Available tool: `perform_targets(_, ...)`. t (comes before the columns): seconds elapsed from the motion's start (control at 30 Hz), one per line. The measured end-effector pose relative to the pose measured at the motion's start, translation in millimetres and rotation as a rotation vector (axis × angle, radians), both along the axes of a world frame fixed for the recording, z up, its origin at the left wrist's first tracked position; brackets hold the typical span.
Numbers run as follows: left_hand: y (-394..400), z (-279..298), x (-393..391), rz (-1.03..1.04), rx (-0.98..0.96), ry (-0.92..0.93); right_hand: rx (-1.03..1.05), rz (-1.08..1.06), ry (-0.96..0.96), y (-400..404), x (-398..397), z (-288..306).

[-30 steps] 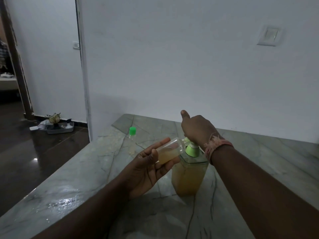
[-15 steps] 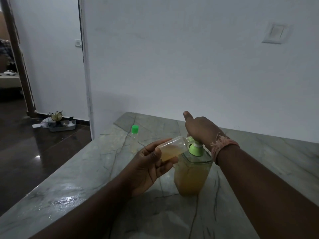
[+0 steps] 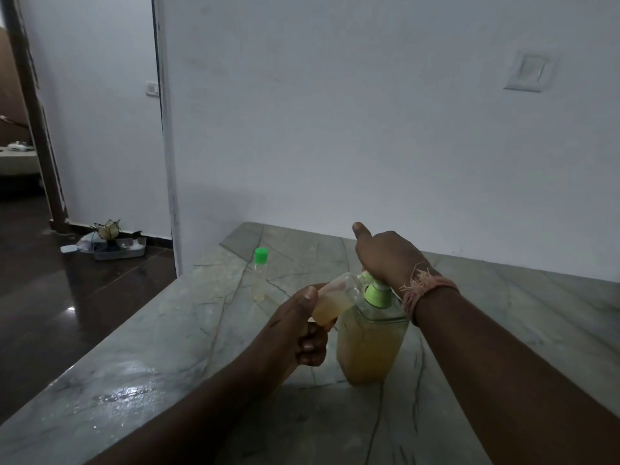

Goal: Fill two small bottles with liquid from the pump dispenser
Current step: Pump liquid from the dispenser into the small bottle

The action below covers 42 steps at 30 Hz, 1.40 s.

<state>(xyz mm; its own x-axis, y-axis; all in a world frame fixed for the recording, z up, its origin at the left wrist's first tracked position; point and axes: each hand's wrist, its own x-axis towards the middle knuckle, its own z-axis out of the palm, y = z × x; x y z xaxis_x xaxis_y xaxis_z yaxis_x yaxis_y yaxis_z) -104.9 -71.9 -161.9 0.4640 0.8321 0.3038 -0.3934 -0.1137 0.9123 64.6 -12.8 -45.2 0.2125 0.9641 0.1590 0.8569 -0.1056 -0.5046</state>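
a small clear plastic bottle (image 3: pixel 335 302), part full of amber liquid, is tilted so its mouth meets the spout of the square clear pump dispenser (image 3: pixel 370 344); the left hand (image 3: pixel 298 333) clamps round it, the right hand (image 3: pixel 385 256) curls over the green pump head, thumb raised. a green-capped clear bottle (image 3: pixel 260 275) stands well apart; the marble counter's (image 3: pixel 167 364) left edge lies near.

On the counter (image 3: pixel 503 330), the dispenser (image 3: pixel 369 347) stood in the middle, with the left hand (image 3: pixel 298 333) just beside it on the left and the right hand (image 3: pixel 385 256) over its pump. The capped bottle (image 3: pixel 260 275) stood apart, further back-left. Bare counter lay to the right and in front; the wall (image 3: pixel 369 129) closed the back.
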Motion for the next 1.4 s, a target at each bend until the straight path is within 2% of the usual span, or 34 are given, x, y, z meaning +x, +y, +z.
perform_targets(0.2,-5.4,3.7,0.9,0.110,0.142,0.111,-0.073,0.015,0.011,-3.6,-1.7,4.8)
perform_targets(0.33,-7.3,6.1,3.5,0.172,0.182,0.104,-0.110,0.072,-0.041,-7.8,-4.6,13.2)
perform_targets(0.57,-4.1,3.6,3.4,0.247,0.263,0.132,-0.160,0.038,-0.038,-6.0,-5.9,9.4)
perform_targets(0.87,-2.0,6.0,2.5,0.106,0.153,0.021,-0.089,0.086,-0.117,-5.8,-3.3,13.6)
perform_targets(1.07,0.3,2.2,1.8,0.111,0.123,-0.004,-0.107,0.070,-0.098,-9.6,-6.9,10.3)
perform_targets(1.13,0.1,1.4,2.8,0.110,0.118,-0.004,-0.148,0.054,-0.005,-16.2,-5.1,15.2)
perform_targets(1.27,0.3,3.4,4.4,0.096,0.110,-0.015,-0.180,-0.016,0.366,-25.9,0.0,24.3)
perform_targets(1.4,0.3,4.8,5.0,0.090,0.111,-0.030,-0.104,-0.004,0.122,-25.2,-1.0,21.6)
